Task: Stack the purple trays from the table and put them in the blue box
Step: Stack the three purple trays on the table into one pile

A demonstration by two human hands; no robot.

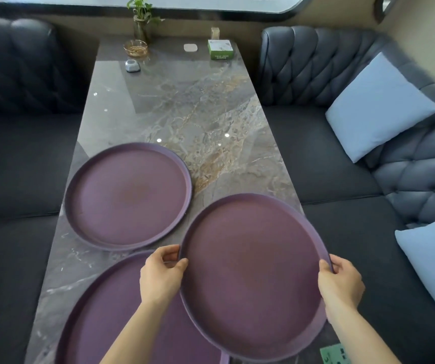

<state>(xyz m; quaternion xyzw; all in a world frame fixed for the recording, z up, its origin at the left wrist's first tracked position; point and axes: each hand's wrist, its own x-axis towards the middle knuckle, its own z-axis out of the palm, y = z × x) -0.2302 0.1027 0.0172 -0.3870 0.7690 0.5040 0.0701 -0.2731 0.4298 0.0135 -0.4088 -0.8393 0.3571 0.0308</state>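
both hands pinch the right tray at its rim, left hand at 9 o'clock, right hand at 3, its left edge overlapping the near tray; the far tray lies at 10 o'clock, nearer the left hand.
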